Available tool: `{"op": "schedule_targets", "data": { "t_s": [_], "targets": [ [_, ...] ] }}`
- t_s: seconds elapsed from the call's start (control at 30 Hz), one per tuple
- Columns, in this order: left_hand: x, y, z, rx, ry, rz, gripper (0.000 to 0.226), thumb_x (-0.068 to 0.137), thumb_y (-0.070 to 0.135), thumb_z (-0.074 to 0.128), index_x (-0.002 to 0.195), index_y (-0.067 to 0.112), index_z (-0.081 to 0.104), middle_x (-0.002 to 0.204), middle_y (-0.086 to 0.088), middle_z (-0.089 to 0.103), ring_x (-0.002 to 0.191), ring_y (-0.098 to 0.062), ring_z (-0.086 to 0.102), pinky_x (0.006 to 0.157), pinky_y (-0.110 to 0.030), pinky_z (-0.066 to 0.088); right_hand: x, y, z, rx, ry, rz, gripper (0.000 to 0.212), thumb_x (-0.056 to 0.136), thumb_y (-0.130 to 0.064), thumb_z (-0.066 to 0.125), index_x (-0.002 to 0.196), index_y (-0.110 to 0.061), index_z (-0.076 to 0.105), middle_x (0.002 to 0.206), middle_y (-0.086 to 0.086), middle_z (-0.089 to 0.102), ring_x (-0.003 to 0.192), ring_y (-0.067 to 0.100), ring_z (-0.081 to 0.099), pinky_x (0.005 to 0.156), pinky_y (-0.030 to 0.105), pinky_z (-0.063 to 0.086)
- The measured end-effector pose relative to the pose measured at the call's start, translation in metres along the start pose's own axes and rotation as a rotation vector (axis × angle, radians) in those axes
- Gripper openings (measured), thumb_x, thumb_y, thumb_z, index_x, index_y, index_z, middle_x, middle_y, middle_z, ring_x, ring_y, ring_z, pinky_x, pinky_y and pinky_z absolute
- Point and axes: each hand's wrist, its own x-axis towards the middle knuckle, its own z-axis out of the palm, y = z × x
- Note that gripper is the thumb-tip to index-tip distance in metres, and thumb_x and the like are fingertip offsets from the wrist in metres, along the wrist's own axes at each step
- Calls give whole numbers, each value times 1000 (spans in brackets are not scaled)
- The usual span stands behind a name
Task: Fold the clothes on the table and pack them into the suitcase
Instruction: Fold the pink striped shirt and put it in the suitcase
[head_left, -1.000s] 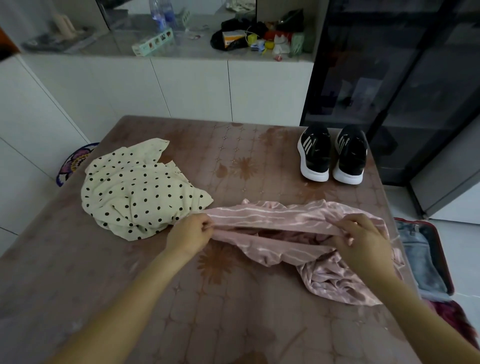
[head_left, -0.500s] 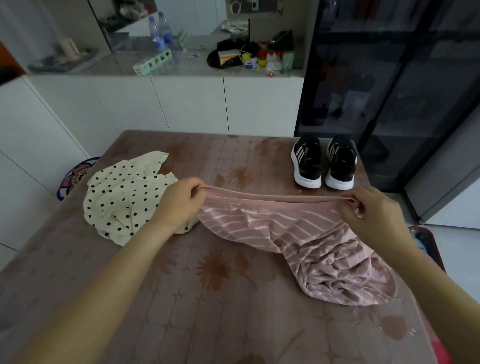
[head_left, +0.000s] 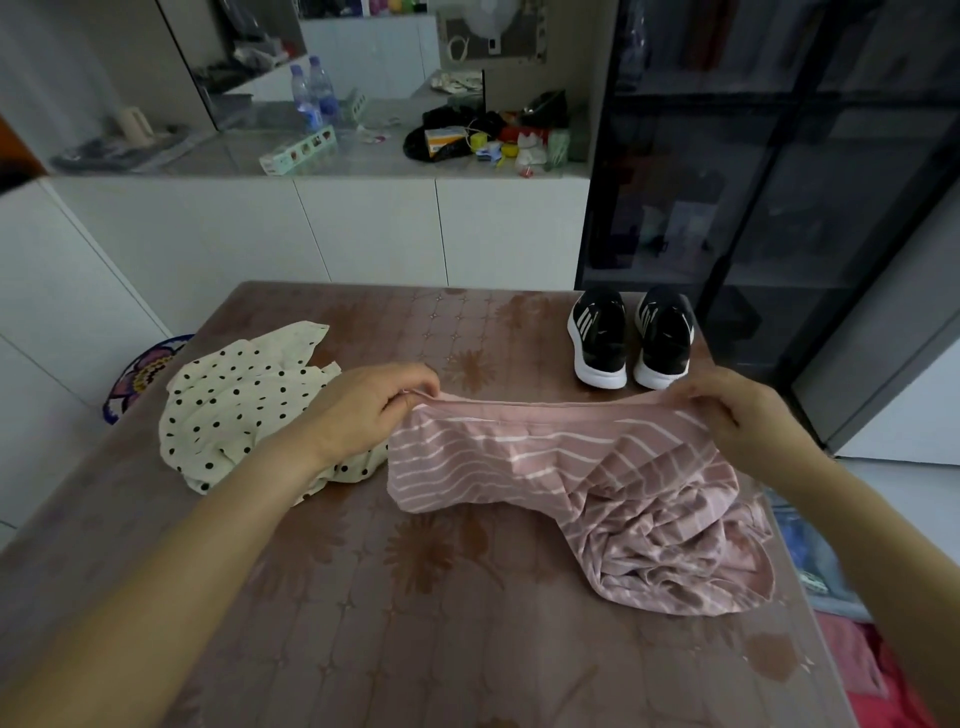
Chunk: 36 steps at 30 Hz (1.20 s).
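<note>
1. The brown flower-patterned surface fills the near view, and both bare forearms reach in over it from the bottom corners.
2. Past the surface's right edge and lower down, a blurred strip of the suitcase shows red and blue cloth.
3. A pink striped garment lies right of centre. Its lower part is crumpled in a heap by the right edge, and its plain pink hem is pulled straight across the top.
4. The left hand has its fingers pinched on the hem's left end. The left forearm crosses over part of a cream polka-dot garment.
5. The right hand has its fingers curled around the hem's right end, thumb side towards the camera.
6. The polka-dot garment sits unfolded and rumpled on the left of the surface, just beside the pink one.
7. 2 black sneakers with white soles stand side by side at the far right corner, toes towards the person.
8. A patterned mat lies on the floor beyond the left edge.
9. Farthest back, white cabinets carry a cluttered surface with 2 water bottles. A dark glass-fronted cabinet stands to the right.
</note>
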Motion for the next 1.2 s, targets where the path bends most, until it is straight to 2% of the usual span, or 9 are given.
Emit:
{"op": "schedule_targets", "data": {
  "t_s": [0.17,0.27,0.4,0.5,0.57,0.73,0.97,1.07,1.2],
  "targets": [
    [-3,4,-8,-47,-15,-2,24,94,40,37,111,42,53,99,22,64,86,-5,61,75,-34,50,1,5,-1,-21,-37,9,43,87,10,52,89,-27,72,99,-18,60,93,-12,52,85,-1,34],
    [-3,8,-11,-243,11,-44,26,97,22,42,98,41,59,89,13,66,74,-18,62,65,-34,51,2,5,-1,-53,-52,62,42,88,10,46,101,-21,72,100,-12,61,90,0,53,82,0,35],
    [1,19,-16,-453,-35,-188,38,94,-6,40,88,18,68,69,26,64,48,2,51,47,-9,37,4,3,-1,-68,-97,148,31,87,3,52,83,-24,66,88,-6,63,71,3,53,63,11,37],
    [4,20,-17,-354,-76,-210,26,94,7,47,91,25,65,66,18,62,51,0,48,53,-15,39,4,-1,-3,-91,-124,137,15,80,-19,73,71,-18,61,74,-6,59,67,7,53,61,22,37],
    [5,13,-16,-251,-131,-203,7,88,23,62,88,30,60,73,9,62,55,-3,50,56,-19,41,4,2,-3,-138,-167,84,35,68,-27,83,62,-23,50,69,-7,50,64,7,49,60,15,35],
    [5,1,-13,87,-244,-117,34,79,42,72,69,23,45,72,8,50,62,-8,43,61,-29,37,6,16,-4,-242,-180,-115,67,66,0,81,60,-31,22,60,-9,38,62,8,38,63,10,32],
    [9,-3,-24,-233,49,-186,12,84,11,67,91,13,58,78,0,59,61,-10,52,57,-27,43,9,4,-9,25,157,194,17,89,-12,59,101,-23,54,83,-4,61,74,17,57,63,25,45],
    [16,0,-29,-430,139,-246,44,85,6,67,121,22,46,74,-6,64,48,-12,55,45,-23,45,17,1,-12,28,255,227,17,91,-19,60,91,-2,60,78,16,63,72,32,57,64,38,46],
    [21,-2,-33,-446,251,-227,24,92,11,58,110,12,42,50,-3,57,37,-14,49,40,-18,40,22,-2,-14,70,264,201,15,92,-21,59,81,-11,62,69,9,60,66,28,54,63,37,44]
  ]
}}
